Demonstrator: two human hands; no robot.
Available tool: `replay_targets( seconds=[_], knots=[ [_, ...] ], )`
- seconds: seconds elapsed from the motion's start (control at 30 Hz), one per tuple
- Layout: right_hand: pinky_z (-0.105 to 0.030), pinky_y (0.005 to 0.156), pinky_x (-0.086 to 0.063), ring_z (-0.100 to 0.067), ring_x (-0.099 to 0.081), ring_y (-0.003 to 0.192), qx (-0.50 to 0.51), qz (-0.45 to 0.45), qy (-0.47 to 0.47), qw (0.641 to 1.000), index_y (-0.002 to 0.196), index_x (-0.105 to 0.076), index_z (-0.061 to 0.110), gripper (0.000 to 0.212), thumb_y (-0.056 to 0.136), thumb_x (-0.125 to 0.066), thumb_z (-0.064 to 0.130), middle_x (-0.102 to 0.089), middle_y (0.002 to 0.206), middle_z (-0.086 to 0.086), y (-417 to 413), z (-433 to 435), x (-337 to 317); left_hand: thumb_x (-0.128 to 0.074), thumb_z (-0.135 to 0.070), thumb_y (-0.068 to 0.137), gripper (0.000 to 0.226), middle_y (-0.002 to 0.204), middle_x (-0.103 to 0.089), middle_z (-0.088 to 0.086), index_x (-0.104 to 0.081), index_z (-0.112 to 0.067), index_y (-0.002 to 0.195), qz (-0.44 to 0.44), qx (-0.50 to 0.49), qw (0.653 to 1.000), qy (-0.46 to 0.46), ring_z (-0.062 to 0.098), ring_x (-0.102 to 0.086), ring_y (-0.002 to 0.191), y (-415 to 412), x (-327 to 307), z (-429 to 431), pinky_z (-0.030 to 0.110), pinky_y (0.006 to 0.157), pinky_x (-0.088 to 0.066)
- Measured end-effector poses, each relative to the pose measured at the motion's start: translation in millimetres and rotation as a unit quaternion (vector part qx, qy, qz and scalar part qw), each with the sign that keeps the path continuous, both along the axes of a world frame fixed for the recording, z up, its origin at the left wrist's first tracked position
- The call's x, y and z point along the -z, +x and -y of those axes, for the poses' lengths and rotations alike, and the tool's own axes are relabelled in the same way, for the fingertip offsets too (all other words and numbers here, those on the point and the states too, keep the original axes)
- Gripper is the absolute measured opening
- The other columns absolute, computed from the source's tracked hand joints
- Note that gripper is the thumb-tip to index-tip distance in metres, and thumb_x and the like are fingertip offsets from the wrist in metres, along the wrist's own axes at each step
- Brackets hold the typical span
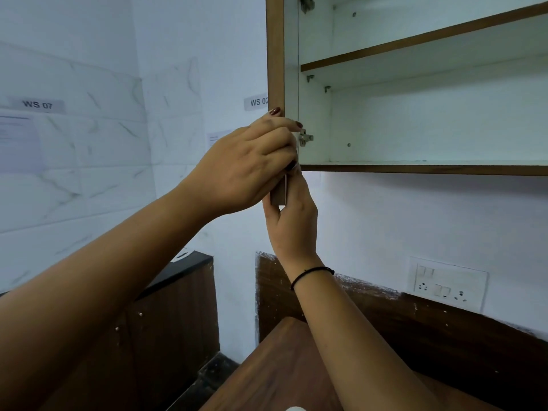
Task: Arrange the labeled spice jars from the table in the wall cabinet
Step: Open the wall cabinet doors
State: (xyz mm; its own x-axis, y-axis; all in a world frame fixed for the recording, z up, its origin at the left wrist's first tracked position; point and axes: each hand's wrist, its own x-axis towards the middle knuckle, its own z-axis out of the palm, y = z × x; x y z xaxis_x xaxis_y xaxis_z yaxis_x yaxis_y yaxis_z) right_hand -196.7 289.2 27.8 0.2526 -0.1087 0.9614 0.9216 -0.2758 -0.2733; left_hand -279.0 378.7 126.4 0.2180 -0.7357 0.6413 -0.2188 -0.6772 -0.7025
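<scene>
Both forearms fill the lower frame, reaching up from bottom left and bottom centre. Far left on the tiled wall: a "WS 07" label (pixel 43 104) above a taped paper sheet (pixel 18 143). Further right, a dark wood base unit with a black top (pixel 189 261) sits low in the corner. Left hand (pixel 246 167) is raised at the wall cabinet's (pixel 415 84) open door (pixel 275 51) — fingers curled over the door's lower edge, grip pressed together on it, nails dark red. A second label reading "WS 02" (pixel 257 101) is partly hidden behind the door. Right hand (pixel 292 221) sits just below and touching the left, thumb and fingers pinching the door's bottom corner from underneath; a black thread band (pixel 311 272) circles that wrist. Door is seen edge-on, swung out, brown wood edge. A metal hinge (pixel 305 137) shows just right of the hands inside the carcass. Cabinet interior is white with brown-edged shelves, two levels visible. Below, a brown wooden surface (pixel 281 366) runs toward the camera — a small white object (pixel 295 408) is cut off at the bottom edge, cannot tell what it is. No spice jars are visible in the frame. Far right, a white switch-and-socket plate (pixel 446 283) on the wall above a dark wood panel.
</scene>
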Motion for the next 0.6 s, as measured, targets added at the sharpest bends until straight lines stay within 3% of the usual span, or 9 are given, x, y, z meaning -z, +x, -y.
replay_targets(
  seconds=[0.2,0.3,0.37,0.47,0.6],
  knots=[
    [0.002,0.104,-0.022,-0.027,-0.053,0.131,0.013,0.015,-0.01,1.0,0.143,-0.043,0.001,0.053,0.097,-0.058,0.022,-0.05,0.146,-0.014,-2.5,-24.0,0.0,-0.037,-0.013,0.104,0.033,0.106,-0.064,0.017,-0.067,0.001,0.1,-0.011,-0.016,1.0,-0.017,0.035,-0.052,0.13,-8.7,1.3,-24.2,0.045,0.11,-0.042],
    [-0.01,0.105,-0.03,-0.025,-0.051,0.133,0.027,0.024,-0.025,0.999,0.146,-0.04,0.002,0.056,0.098,-0.052,0.028,-0.046,0.15,-0.012,-4.1,-39.9,0.4,-0.04,-0.011,0.104,0.029,0.113,-0.065,0.016,-0.067,0.001,0.104,-0.015,-0.026,0.999,-0.037,0.033,-0.048,0.136,-9.5,5.8,-42.4,0.042,0.112,-0.04],
    [-0.018,0.104,-0.037,-0.025,-0.05,0.134,0.039,0.034,-0.023,0.998,0.145,-0.04,0.001,0.056,0.099,-0.05,0.03,-0.045,0.15,-0.013,-4.9,-51.3,0.1,-0.041,-0.01,0.104,0.03,0.128,-0.062,0.015,-0.067,0.001,0.113,-0.015,-0.034,0.998,-0.055,0.03,-0.04,0.143,-9.5,11.3,-54.9,0.041,0.111,-0.042],
    [-0.03,0.098,-0.05,-0.027,-0.048,0.136,0.051,0.057,-0.02,0.997,0.147,-0.035,0.003,0.058,0.099,-0.051,0.031,-0.044,0.151,-0.015,-3.5,-67.7,-0.2,-0.043,-0.01,0.104,0.035,0.155,-0.038,0.018,-0.055,0.0,0.136,0.009,-0.059,0.993,-0.099,0.031,-0.022,0.151,-10.2,19.6,-69.6,0.04,0.114,-0.039],
    [-0.035,0.096,-0.055,-0.026,-0.038,0.143,0.033,0.061,-0.035,0.997,0.151,-0.026,0.009,0.064,0.098,-0.057,0.027,-0.034,0.157,-0.013,0.9,-86.4,-1.0,-0.041,-0.008,0.103,0.048,0.16,-0.017,0.029,-0.034,0.005,0.149,0.005,-0.085,0.987,-0.138,0.038,-0.014,0.151,-11.1,28.8,-83.9,0.041,0.121,-0.027]
  ],
)
